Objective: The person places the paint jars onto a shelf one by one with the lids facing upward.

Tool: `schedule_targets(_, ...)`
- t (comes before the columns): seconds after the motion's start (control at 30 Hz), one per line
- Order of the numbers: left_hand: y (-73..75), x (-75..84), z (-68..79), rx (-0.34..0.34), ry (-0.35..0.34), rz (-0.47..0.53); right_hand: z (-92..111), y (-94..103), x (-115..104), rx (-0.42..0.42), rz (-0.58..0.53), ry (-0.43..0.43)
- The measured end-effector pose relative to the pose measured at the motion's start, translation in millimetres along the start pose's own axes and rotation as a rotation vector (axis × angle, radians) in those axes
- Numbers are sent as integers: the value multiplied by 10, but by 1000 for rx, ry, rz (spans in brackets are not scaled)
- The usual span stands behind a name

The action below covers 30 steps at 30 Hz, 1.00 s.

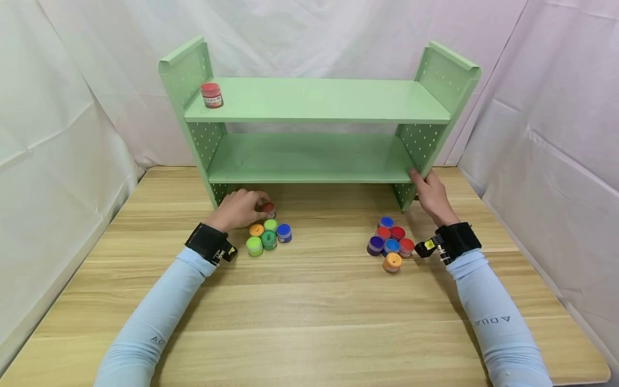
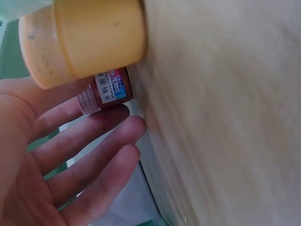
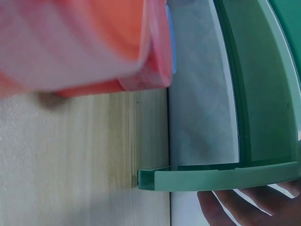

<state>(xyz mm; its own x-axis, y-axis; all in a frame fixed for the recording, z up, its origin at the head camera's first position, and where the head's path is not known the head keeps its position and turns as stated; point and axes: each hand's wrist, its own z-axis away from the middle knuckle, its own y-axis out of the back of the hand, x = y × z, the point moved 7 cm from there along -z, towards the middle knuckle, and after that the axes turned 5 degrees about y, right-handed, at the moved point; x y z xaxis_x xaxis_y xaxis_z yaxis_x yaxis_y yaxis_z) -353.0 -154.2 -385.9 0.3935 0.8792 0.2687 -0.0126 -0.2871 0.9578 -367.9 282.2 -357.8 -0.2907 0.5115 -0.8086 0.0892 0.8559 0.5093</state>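
Note:
My left hand (image 1: 240, 208) pinches a small dark red paint jar (image 1: 268, 210) on the table, at the far side of a cluster of jars. In the left wrist view, its fingers (image 2: 89, 136) lie along the dark red jar's side, and an orange paint jar (image 2: 94, 37) in front hides part of the thumb. My right hand (image 1: 433, 198) grips the lower right side panel of the green shelf (image 1: 309, 156). In the right wrist view, its fingers (image 3: 244, 202) show on the panel's outer side. A red-lidded paint jar (image 1: 211, 95) stands at the left of the upper board.
By the left hand stand light green jars (image 1: 254, 246), a dark green jar (image 1: 268, 240) and a blue jar (image 1: 284, 233). Right of centre is another cluster of several jars, with an orange jar (image 1: 392, 262) nearest. White cloth (image 1: 556, 134) hangs around the wooden table (image 1: 309, 322).

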Motion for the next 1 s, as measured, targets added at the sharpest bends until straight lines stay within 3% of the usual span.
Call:
schedule_targets(0.43,32,30,6,24,-18,-16,-15,5,4,6,2,9)
schedule_targets(0.77,262,186,69,138,-79,8,-18,-5,21,6,5,8)
schedule_targets(1.0,392,317,108,173,-113,56,-11,0,2,2,5,3)
